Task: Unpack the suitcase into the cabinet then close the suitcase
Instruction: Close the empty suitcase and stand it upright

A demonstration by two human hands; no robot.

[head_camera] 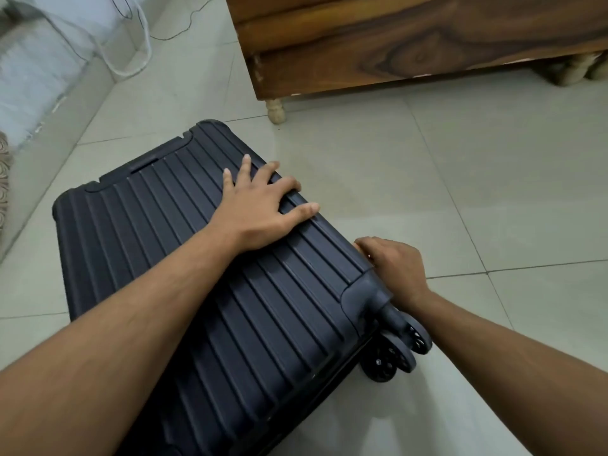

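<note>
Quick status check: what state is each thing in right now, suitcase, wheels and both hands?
suitcase: lying flat on the floor, lid down.
wheels: at the near right corner, off the floor.
left hand: fingers spread, pressing flat on the lid.
right hand: curled at the suitcase's right edge; what it grips is hidden.

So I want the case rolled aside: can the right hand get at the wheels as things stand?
Probably yes. The right hand sits at the suitcase edge just above the wheels, which stick out over bare floor with nothing between. The left hand lies flat on top.

Soft even daylight, faint shadows, floor glare, wide-angle bending at edges
</note>
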